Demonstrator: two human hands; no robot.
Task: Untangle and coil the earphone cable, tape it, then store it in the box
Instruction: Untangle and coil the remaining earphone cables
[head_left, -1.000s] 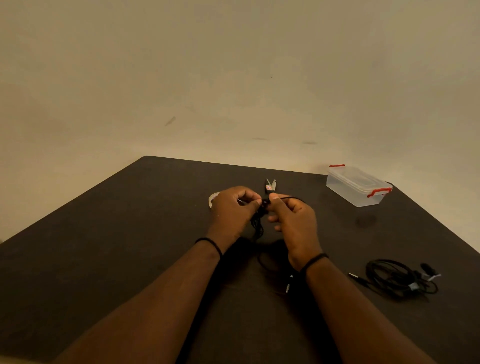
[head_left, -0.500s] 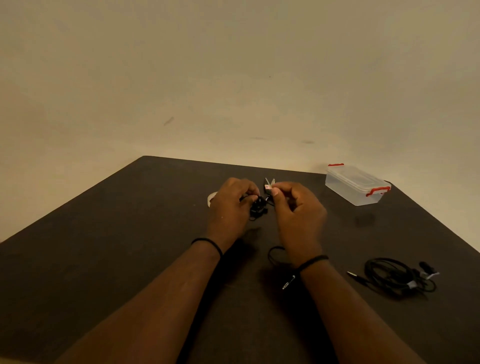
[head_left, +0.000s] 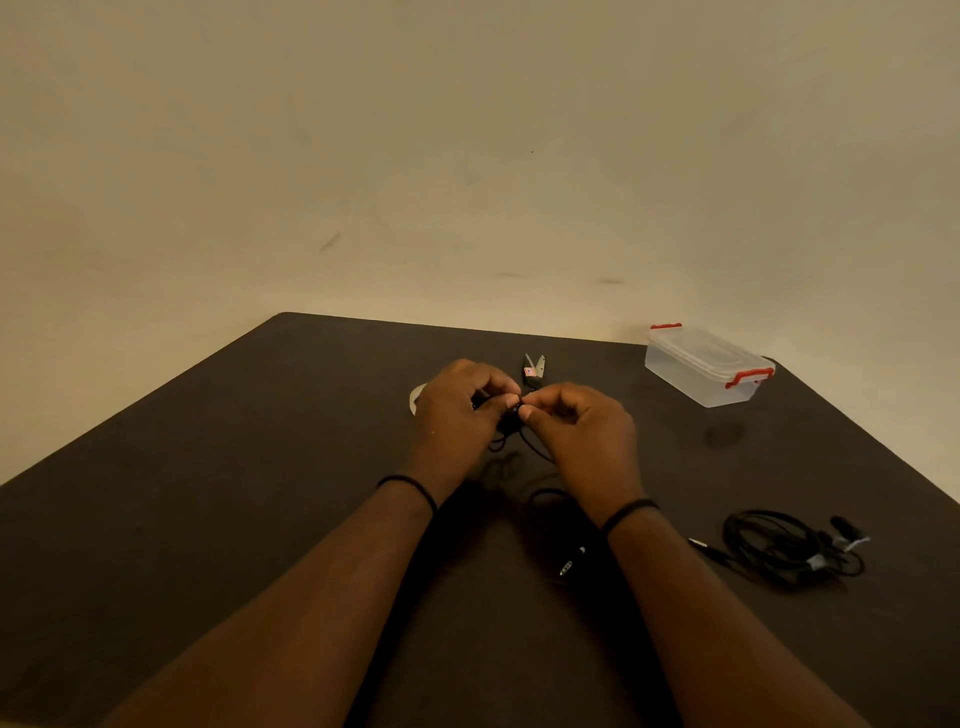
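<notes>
My left hand (head_left: 460, 410) and my right hand (head_left: 584, 436) meet over the middle of the dark table (head_left: 208, 493). Both pinch a black earphone cable (head_left: 511, 428) bunched between the fingertips. A length of this cable hangs down and loops on the table, ending at its plug (head_left: 566, 567) beside my right wrist. The clear box (head_left: 704, 371) with red clips stands shut at the back right. A roll of tape (head_left: 415, 399) peeks out behind my left hand.
Scissors (head_left: 534, 368) lie just beyond my hands. A second black earphone cable (head_left: 784, 545), loosely bundled, lies at the right near the table's edge. A beige wall rises behind the table.
My right hand dropped slightly and moved back in to meet the left. The cable bunch between the fingers sits tighter, and the hanging loop and plug shifted a little on the table.
</notes>
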